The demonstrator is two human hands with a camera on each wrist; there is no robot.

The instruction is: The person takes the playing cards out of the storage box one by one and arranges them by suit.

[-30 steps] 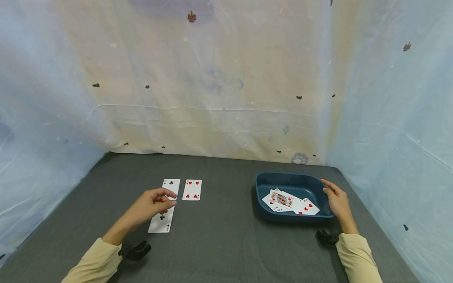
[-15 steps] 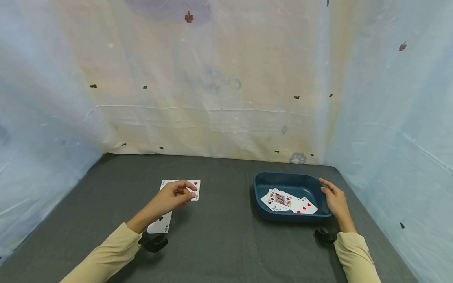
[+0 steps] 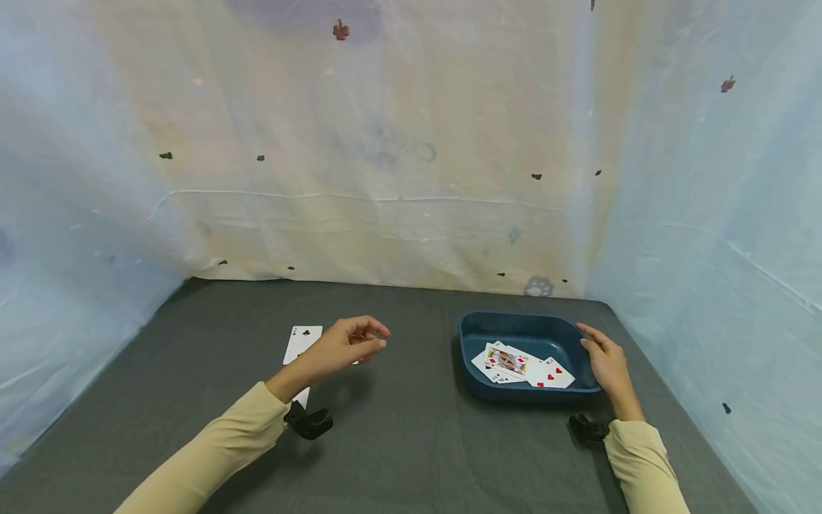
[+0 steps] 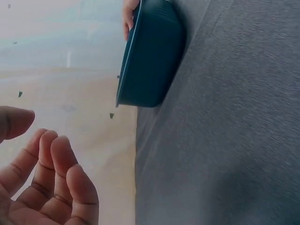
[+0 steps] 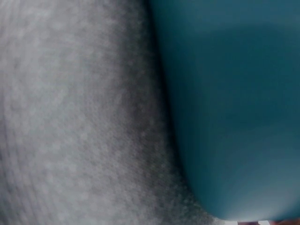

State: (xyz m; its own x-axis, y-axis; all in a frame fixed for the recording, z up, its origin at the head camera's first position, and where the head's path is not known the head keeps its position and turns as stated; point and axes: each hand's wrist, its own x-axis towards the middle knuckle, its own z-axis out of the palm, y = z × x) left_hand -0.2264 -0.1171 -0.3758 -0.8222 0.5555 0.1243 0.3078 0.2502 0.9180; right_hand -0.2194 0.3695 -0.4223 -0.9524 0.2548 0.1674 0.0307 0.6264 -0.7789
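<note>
The left hand [image 3: 349, 345], fingers [image 4: 56, 164] loosely curled and empty, hovered over the grey tabletop [image 3: 398, 435]; the right hand [image 3: 605, 360] gripped the dark teal plastic tray [image 3: 478, 325].

Face-up clubs card [image 3: 302, 341] beside blue tray [image 3: 521, 394]

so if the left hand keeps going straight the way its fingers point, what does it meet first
Probably the blue tray. The left hand points rightward over bare grey table, and nothing lies between it and the tray's near wall. Its height above the table is unclear, so it might pass over the rim.
</note>
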